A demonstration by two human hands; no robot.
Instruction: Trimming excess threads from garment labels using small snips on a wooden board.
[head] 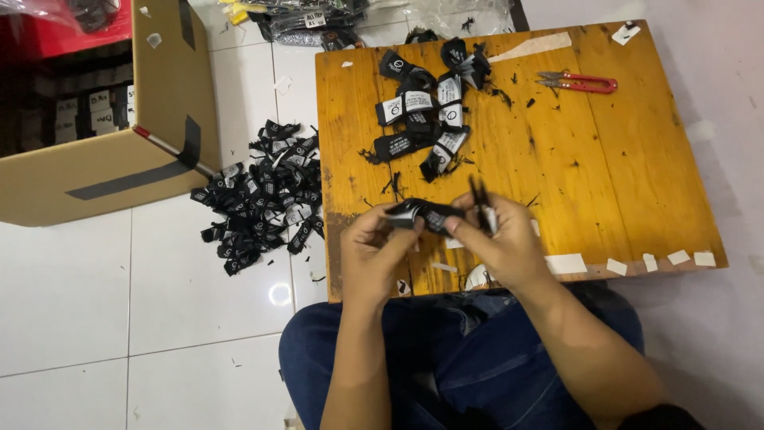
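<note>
- Hands meet at lower centre of the frame: your left hand (372,248) and right hand (497,243) each pinch one end of a black label (422,215), stretched flat between them just above the board's near edge, probably so you can see and work its ends.
- Your right hand also clamps a small black tool (481,199) between its fingers, tips pointing up; what kind it is, you cannot tell.
- More labels (426,115) lie bunched at the upper middle of the board (621,175), within reach.
- Red snips (579,81) rest at upper right, apart from both hands.
- A bigger pile (263,195) sits on the white floor tiles (95,302) left of the board, beside a cardboard box (163,103).
- Thread scraps and white tape bits dot the wood.
</note>
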